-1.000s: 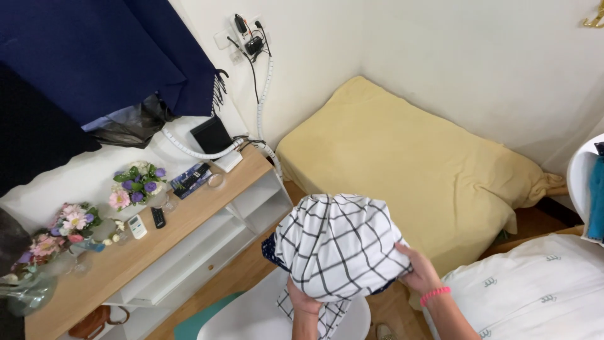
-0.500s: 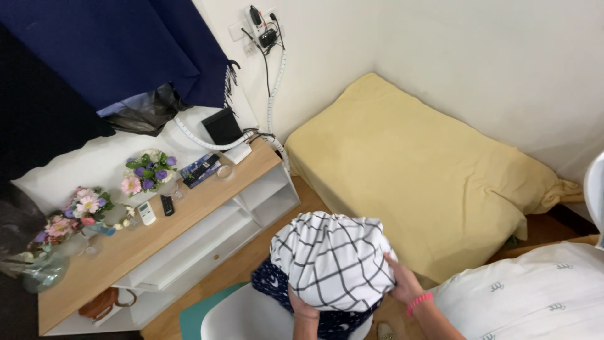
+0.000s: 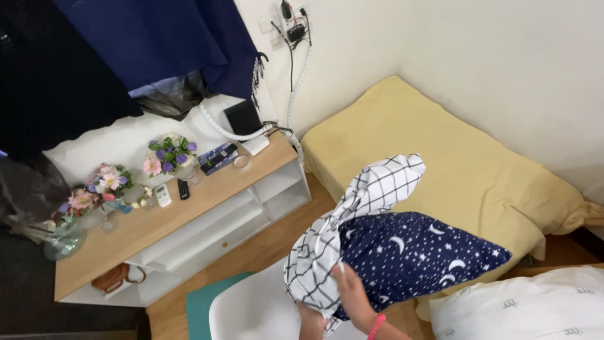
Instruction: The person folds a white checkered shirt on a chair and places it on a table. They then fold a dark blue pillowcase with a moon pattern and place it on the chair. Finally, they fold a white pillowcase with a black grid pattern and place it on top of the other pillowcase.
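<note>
White walls meet a yellow-covered mattress (image 3: pixel 453 164) on the wooden floor. Over a white chair (image 3: pixel 258 311), the right hand (image 3: pixel 355 299) grips a navy pillow (image 3: pixel 418 255) printed with moons and stars, half out of a white checked pillowcase (image 3: pixel 352 214). The left hand (image 3: pixel 311 322) clutches the pillowcase's lower edge.

pillow (image 3: pixel 415 252): navy, white moons and stars | pillowcase (image 3: pixel 352 220): white, black grid | mattress (image 3: pixel 453 157): yellow

Head camera looks steeply down, close over the hands (image 3: pixel 340 302).
</note>
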